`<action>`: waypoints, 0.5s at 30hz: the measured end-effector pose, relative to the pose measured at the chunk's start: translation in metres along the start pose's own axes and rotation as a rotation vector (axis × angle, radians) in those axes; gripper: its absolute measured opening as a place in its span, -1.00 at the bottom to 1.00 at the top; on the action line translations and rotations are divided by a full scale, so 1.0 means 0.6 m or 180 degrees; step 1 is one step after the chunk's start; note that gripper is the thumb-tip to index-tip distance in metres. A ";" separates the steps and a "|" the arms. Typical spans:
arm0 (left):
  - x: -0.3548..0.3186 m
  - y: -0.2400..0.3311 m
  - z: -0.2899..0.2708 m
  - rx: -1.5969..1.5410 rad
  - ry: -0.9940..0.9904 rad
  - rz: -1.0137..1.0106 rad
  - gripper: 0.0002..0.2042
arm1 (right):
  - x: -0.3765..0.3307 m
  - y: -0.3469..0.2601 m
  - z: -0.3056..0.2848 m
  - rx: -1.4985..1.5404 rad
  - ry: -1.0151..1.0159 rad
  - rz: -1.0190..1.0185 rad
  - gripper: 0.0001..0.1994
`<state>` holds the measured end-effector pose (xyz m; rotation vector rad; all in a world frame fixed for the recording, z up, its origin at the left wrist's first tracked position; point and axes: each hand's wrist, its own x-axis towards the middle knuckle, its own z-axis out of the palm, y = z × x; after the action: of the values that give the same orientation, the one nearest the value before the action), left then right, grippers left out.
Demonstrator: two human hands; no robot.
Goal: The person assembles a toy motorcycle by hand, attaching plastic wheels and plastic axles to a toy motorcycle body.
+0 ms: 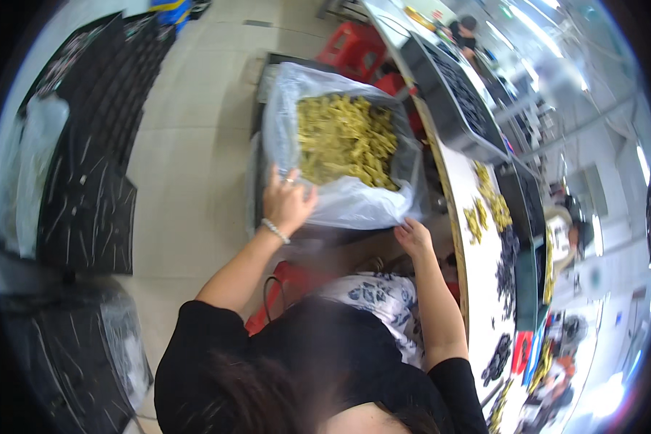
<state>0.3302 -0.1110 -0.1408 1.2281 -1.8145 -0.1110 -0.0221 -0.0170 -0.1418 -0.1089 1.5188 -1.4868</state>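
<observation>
A clear plastic bag (354, 202) lines a dark bin (255, 189) in front of me, its edges folded out over the sides. Inside lies a heap of small yellow-olive pieces (347, 137), too small to name exactly. At the bag's near left edge, my left hand (289, 202) has its fingers bent over the plastic and grips it. My right hand (414, 237) pinches the bag at the near right corner. The near flap of plastic lies partly over the heap.
To the right runs a long white worktable (477, 253) with yellow and black pieces and a grey crate (456, 94). Red stools (351, 50) stand beyond the bin. Black crates (87, 210) line the left side. People sit across the table.
</observation>
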 end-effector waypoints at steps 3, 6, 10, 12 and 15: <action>-0.002 -0.019 0.009 -0.0042 -0.0047 0.0135 -0.73 | -0.033 -0.019 0.002 -0.0310 -0.0104 -0.0030 -0.54; -0.014 -0.049 0.021 -0.0982 0.0260 -0.0151 -0.81 | -0.062 -0.024 0.006 -0.1117 0.0349 -0.0557 -0.39; -0.058 -0.059 0.040 -0.3025 0.0869 -0.2258 -0.53 | -0.012 -0.012 -0.034 -0.1258 0.0875 -0.0792 -0.22; -0.039 -0.005 0.020 -0.3040 0.0679 -0.2723 -0.53 | 0.055 0.002 -0.066 -0.1282 0.0921 -0.1036 -0.22; -0.024 0.023 0.010 -0.3030 0.0566 -0.3328 -0.53 | 0.130 0.005 -0.081 -0.1619 0.0868 -0.1244 -0.21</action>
<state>0.3176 -0.0950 -0.1460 1.2379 -0.6051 -1.2366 -0.0935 -0.0320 -0.1976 -0.5485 2.1704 -1.4128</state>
